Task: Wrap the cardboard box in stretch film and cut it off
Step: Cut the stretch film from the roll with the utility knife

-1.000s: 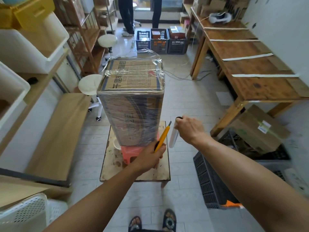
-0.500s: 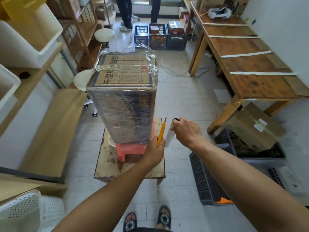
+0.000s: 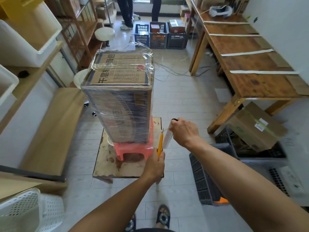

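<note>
A tall cardboard box, wound in clear stretch film, stands upright on a red plastic stool, which sits on a low wooden board table. My left hand grips a yellow utility knife with the blade pointing up, just right of the box's lower corner. My right hand holds the stretch film roll upright, right beside the knife tip. A thin sheet of film runs from the roll toward the box.
A long wooden workbench runs along the right wall. Dark crates and a cardboard box crowd the floor at right. Shelves with white bins line the left. Two people's legs and crates stand far ahead.
My view has shifted a little, so the box sits more to the left. The knife has swung upright and closer to the roll; both hands keep their grips.
</note>
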### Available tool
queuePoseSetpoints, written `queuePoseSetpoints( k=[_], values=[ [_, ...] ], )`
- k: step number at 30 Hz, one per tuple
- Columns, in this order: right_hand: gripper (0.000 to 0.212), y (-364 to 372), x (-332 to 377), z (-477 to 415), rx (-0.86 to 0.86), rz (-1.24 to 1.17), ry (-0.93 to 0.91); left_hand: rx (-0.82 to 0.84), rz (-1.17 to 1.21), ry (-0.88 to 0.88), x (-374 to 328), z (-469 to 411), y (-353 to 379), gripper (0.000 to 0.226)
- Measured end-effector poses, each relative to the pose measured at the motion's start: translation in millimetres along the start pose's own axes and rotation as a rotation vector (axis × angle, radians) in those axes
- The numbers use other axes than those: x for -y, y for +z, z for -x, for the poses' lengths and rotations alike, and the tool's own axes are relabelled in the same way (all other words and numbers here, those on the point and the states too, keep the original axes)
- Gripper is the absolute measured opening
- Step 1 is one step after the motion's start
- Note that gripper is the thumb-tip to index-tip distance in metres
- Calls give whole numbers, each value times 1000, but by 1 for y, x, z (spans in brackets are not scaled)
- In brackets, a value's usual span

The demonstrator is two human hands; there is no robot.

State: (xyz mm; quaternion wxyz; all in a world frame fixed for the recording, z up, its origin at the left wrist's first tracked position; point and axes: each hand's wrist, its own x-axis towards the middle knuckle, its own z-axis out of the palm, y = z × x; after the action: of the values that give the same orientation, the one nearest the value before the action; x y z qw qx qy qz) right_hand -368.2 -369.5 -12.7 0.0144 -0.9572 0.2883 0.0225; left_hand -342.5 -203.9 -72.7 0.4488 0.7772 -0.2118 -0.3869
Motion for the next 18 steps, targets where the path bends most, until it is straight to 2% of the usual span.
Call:
queuePoseSetpoints(
  k=[6, 10, 13, 14, 18],
  values=[
    [23, 2, -1, 0, -10, -15, -26, -21, -6, -10, -3, -7, 0, 19],
    [22, 0, -3, 0, -9, -12, -34, -25, 66, -20, -10, -11, -1, 27],
    [18, 2, -3, -2, -11, -3, -31, 27, 386, -210, -14, -9, -5, 52],
    [17, 3, -3, -2, -12, -1, -25, 63, 505, -264, -14, -8, -7, 54],
    [17, 2, -3, -3, -9, -8, -22, 198, 785, -245, -15, 1, -19, 27]
  ],
)
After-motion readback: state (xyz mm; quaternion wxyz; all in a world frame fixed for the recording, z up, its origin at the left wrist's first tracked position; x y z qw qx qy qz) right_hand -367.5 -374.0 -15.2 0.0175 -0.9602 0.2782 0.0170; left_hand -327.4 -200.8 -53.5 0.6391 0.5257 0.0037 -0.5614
